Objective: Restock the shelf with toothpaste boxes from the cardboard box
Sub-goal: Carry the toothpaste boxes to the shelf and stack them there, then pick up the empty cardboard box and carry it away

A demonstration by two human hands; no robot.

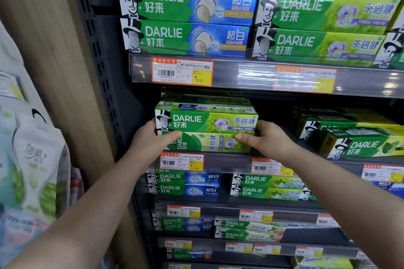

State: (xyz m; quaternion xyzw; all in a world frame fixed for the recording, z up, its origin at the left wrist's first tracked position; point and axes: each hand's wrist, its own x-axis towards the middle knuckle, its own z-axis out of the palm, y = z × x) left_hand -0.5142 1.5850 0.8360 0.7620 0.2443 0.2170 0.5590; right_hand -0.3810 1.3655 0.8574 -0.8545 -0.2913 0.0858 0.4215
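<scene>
1. Dark shelving (284,76) fills the wall, stocked with green toothpaste rows.
2. On the second shelf's left end sits a stack of toothpaste boxes (206,124).
3. Left hand (150,140) and right hand (267,137) clasp its ends.

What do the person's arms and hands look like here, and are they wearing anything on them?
Both forearms are bare as far as the picture shows: no sleeves, gloves, watch or bracelet in view. The left hand and the right hand show no rings on the fingers that can be seen. The nails look short and unpainted, though the picture is too soft to be sure.
</scene>
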